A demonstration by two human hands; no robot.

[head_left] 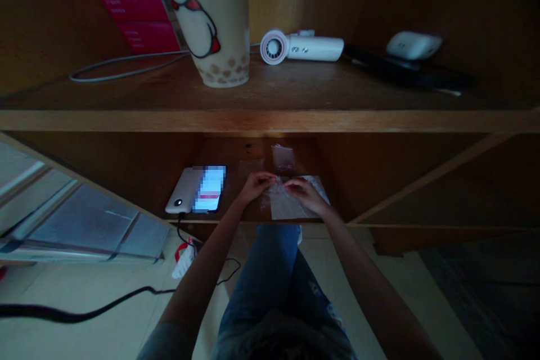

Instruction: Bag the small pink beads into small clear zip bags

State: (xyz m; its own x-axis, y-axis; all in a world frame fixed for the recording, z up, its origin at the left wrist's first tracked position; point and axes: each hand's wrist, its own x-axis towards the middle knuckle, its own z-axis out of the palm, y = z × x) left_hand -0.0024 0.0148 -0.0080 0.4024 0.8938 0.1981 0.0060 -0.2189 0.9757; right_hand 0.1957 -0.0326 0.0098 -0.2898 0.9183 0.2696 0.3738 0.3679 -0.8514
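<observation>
On the lower shelf, my left hand [257, 184] and my right hand [304, 191] meet over a white sheet [280, 207]. Both have their fingers pinched on a small clear plastic bag [278, 187], one at each side; what is inside it is too small to make out. Just behind the hands lies another small clear bag [283, 157] with tiny pinkish bits near its bottom. A faint clear packet [251, 167] rests behind my left hand. The white sheet extends under and to the right of my right hand.
Left on the lower shelf are a lit phone [210, 188] and a white device [179, 194] with a black cable. The upper shelf [270, 121] overhangs behind, holding a bubble tea cup [223, 22], a white handheld fan [304, 48] and a white case [413, 45].
</observation>
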